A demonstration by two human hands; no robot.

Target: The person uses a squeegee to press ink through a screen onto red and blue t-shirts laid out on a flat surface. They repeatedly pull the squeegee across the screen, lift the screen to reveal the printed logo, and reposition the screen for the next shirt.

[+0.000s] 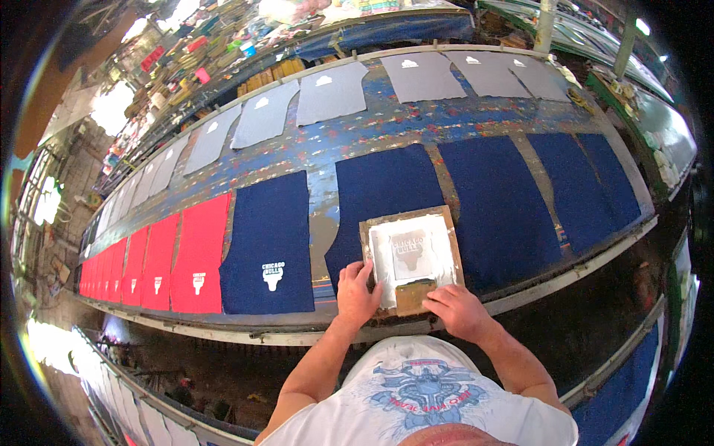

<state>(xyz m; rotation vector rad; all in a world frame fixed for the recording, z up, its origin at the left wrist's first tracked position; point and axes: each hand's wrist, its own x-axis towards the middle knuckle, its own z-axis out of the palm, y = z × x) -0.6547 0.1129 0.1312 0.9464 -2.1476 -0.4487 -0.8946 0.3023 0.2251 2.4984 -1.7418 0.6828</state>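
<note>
A wooden-framed printing screen (364,238) lies on a dark blue fabric piece (387,178) in front of me. White ink covers much of its mesh, and a bull-head design with lettering shows in the middle. A brown squeegee (415,297) rests at the screen's near side. My left hand (358,293) is closed round the left rail, its thumb inside the frame. My right hand (457,308) has its fingertips on the squeegee's right end, at the near right corner of the frame. Left of the screen, another dark blue piece (271,223) bears a white print.
The long printing table (323,223) carries several red pieces (201,245) with white prints at left and grey printed pieces (332,93) along the far side. More dark blue pieces (498,201) lie at right. A metal rail (245,334) edges the near side. Cluttered shelving (201,67) stands beyond.
</note>
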